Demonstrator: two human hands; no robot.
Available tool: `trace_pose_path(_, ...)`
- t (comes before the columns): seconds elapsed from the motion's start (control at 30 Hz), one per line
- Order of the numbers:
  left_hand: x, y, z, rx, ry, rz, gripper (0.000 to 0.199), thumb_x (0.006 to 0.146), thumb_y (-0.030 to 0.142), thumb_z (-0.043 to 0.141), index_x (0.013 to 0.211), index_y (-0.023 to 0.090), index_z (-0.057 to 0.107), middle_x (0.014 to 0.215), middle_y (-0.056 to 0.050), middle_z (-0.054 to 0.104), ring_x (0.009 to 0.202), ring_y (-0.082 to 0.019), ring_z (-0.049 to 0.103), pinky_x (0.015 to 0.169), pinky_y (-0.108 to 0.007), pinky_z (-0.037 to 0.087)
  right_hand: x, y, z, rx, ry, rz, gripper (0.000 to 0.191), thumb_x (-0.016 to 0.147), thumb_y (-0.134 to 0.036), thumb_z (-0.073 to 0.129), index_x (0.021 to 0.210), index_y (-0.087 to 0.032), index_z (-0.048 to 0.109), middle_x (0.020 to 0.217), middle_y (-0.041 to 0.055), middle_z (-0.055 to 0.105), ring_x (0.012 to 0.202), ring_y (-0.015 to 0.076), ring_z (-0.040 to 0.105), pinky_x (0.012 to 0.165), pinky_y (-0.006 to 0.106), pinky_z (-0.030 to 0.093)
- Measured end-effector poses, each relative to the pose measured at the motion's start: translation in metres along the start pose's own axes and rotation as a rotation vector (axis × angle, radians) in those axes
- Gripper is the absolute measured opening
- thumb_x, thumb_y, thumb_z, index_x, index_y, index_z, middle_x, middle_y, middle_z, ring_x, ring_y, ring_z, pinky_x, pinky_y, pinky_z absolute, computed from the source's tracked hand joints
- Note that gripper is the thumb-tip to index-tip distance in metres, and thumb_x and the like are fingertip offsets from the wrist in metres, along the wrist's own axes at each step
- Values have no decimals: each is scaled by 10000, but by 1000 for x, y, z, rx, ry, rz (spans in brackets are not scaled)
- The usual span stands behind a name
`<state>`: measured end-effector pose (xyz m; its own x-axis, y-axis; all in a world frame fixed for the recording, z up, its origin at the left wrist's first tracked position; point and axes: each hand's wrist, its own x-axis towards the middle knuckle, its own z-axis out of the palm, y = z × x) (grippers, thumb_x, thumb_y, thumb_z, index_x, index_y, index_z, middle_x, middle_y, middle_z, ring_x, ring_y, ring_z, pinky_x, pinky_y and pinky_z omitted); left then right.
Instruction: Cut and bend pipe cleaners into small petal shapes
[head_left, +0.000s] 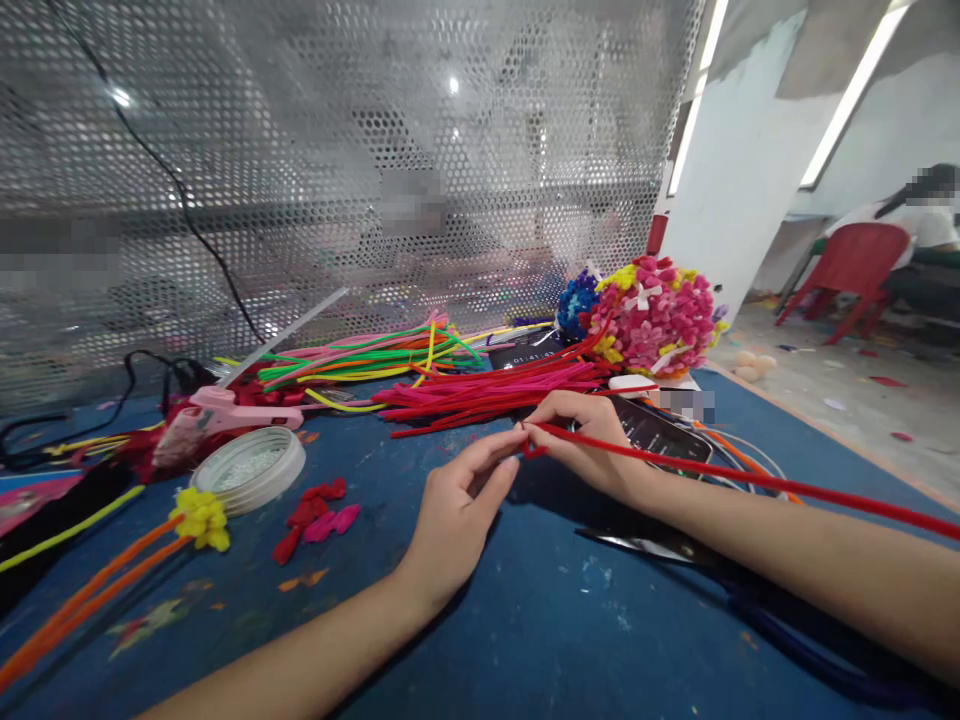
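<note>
Both my hands meet over the middle of the blue table, pinching the bent end of a red pipe cleaner point(720, 464). Its long tail runs over my right forearm and out at the right edge. My left hand point(461, 520) grips the small bend between fingertips and thumb. Against it, the fingers of my right hand point(581, 440) are closed on the same pipe cleaner near a little loop. Under my right forearm lie scissors point(637, 545), blades pointing left. Several small red and pink pipe-cleaner petals point(319, 515) lie left of my left hand.
Bundles of red pipe cleaners point(480, 400) and green ones point(360, 358) lie behind my hands. A pink glue gun point(240, 408), a round lid of clear beads point(251, 468) and a yellow flower point(202, 518) are left. Phones point(667, 435) and a pink flower ball point(656, 320) stand right.
</note>
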<state>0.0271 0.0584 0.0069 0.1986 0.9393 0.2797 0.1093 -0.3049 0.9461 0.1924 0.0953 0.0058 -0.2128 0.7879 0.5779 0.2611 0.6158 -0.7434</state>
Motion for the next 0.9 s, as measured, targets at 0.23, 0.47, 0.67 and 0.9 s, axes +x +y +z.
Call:
trace_pose_path(0.23,10,-4,-5,-31,95,-11,162,684,262,702,828,188,703,831,-20,707,771,-159,641,743,-245,498,-3,-3,10,302,-158,176,124,675,-248,682,614,-152,631,574,-5,623,529,98,551,506,205,421)
trace_pose_path(0.47,9,-3,-6,-71,45,79,121,693,236,696,805,240,740,760,-1,670,696,-110,589,619,-177,453,-3,-3,15,627,-180,374,241,590,-272,753,561,-145,550,486,-51,542,432,51,438,427,176,335)
trace_pose_path(0.67,11,-9,-6,-187,55,10,109,712,287,683,787,237,743,800,-7,655,620,-78,527,559,-169,422,-2,-3,16,595,-151,317,156,637,-211,718,607,-148,580,523,-57,549,464,44,452,458,169,346)
trace_pose_path(0.9,14,-16,-5,-285,82,-98,141,650,285,736,777,225,730,710,13,668,551,-63,536,546,-167,437,-2,-1,15,446,-161,287,58,652,-192,684,650,-154,640,583,-34,612,517,71,521,505,186,403)
